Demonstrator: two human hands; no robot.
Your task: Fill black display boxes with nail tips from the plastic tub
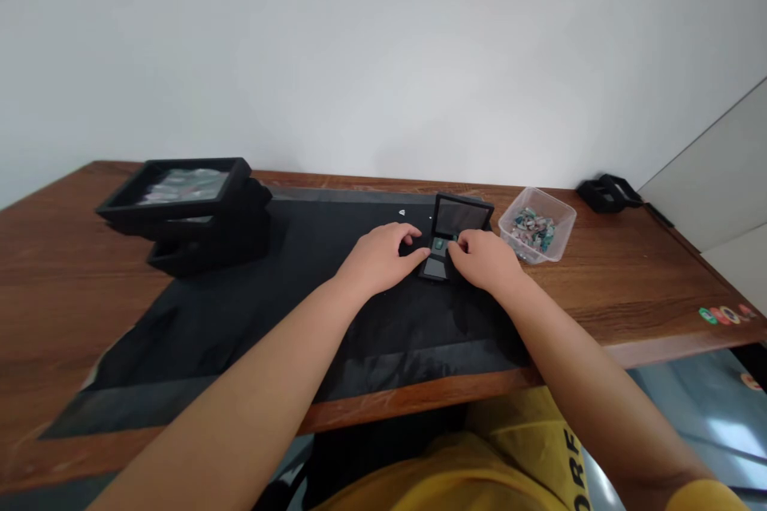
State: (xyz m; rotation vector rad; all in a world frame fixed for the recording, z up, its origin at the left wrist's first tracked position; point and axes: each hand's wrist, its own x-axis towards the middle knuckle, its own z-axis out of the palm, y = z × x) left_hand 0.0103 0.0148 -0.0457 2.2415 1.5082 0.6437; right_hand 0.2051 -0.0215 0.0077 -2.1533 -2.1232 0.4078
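Brown wood table carries a black sheet, where a small black case stands open between both hands. Its raised lid is grey inside; something greenish in the base is too small to identify. The left hand has thumb and fingers parted, thumb at the case's edge. The right hand hides the other side; whether it pinches anything, I cannot tell.

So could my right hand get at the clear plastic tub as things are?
Likely yes: the clear plastic tub stands just right of your right hand, open-topped, with nothing visible between them.
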